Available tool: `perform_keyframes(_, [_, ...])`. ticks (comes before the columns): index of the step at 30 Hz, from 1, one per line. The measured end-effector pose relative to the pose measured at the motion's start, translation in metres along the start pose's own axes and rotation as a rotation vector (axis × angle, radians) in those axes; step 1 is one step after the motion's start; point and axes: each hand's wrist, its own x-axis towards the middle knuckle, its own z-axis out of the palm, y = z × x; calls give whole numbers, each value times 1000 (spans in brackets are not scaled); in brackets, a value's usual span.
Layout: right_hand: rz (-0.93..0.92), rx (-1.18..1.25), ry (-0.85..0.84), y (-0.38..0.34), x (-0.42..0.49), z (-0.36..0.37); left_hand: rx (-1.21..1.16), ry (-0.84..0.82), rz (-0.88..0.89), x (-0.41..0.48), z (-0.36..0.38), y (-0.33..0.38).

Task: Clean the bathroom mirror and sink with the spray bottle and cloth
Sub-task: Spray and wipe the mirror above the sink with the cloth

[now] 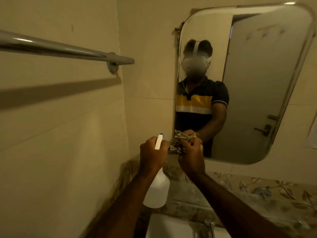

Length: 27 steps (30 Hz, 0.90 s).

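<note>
Bathroom mirror (257, 83), right hand (190, 152) pressing cloth (178, 143), left hand (152, 152) gripping spray bottle (157, 191)

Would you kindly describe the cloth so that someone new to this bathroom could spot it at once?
Find the rounded mirror on the tiled wall, then drop to its lower left corner. There the right hand presses a crumpled cloth to the glass. Its striped fabric sets it apart from the plain white spray bottle in the left hand.
</note>
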Motion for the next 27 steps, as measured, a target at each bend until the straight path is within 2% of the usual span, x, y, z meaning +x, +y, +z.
perform_keyframes(8, [-38, -104, -39, -19, 21, -11, -27, -45, 83, 25, -7, 21])
perform_keyframes(14, [-59, -169, 19, -44, 47, -25, -62, -59, 167, 39, -13, 41])
perform_keyframes(20, [-177, -144, 111, -74, 82, -47, -84, -62, 231, 53, -25, 74])
perform_keyframes(27, [-280, -328, 185, -122, 137, -92, -140, -33, 234, 61, -29, 114])
